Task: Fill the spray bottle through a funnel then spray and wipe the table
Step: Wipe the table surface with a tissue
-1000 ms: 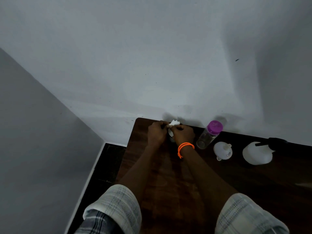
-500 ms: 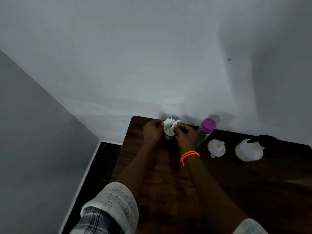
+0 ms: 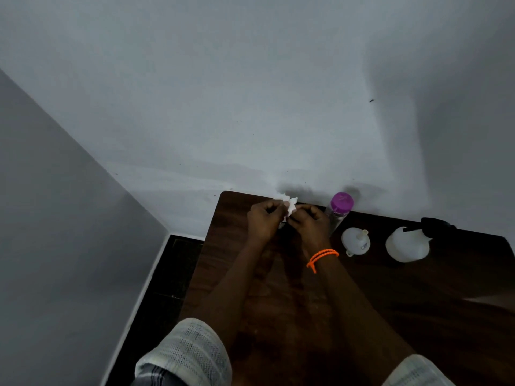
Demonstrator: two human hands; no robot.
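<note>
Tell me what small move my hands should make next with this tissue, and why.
Probably finish pulling the white tissue free, then carry it toward the table. Both the left hand and right hand pinch it at the table's far edge, over something dark that I cannot identify. The funnel lies loose and the spray bottle stands untouched.

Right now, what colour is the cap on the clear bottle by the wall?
Purple, on the clear plastic bottle's cap; head view.

No legible text, label, brand or number on anything before me — nothing I can read.
</note>
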